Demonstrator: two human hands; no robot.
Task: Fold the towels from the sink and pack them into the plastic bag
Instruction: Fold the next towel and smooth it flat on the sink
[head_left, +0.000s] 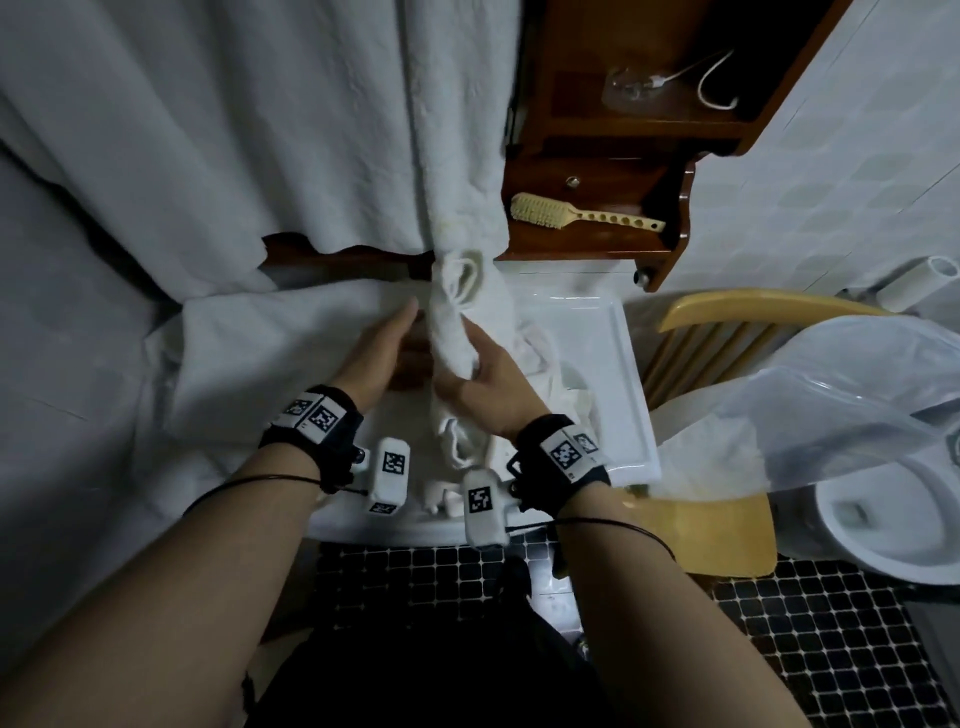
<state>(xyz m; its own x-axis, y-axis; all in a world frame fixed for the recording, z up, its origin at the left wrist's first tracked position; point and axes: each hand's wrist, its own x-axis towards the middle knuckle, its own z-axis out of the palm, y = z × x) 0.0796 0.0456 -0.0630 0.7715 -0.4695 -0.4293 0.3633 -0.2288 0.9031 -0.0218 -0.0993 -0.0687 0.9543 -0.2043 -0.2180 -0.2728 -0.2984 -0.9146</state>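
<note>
a: where's the towel (451, 332)?
b: bunched above the sink (626, 364). right hand (488, 387) curls its fingers round it; left hand (379, 348) flat, fingers together, just beside.
a: i'd shake it open and match corners before folding.

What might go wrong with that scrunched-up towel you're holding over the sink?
The towel is bunched, and only the right hand grips it; the left hand is open beside it, so it may slip down into the sink. The plastic bag lies floppy on the chair beside the open toilet, so a towel that misses may land there.
</note>
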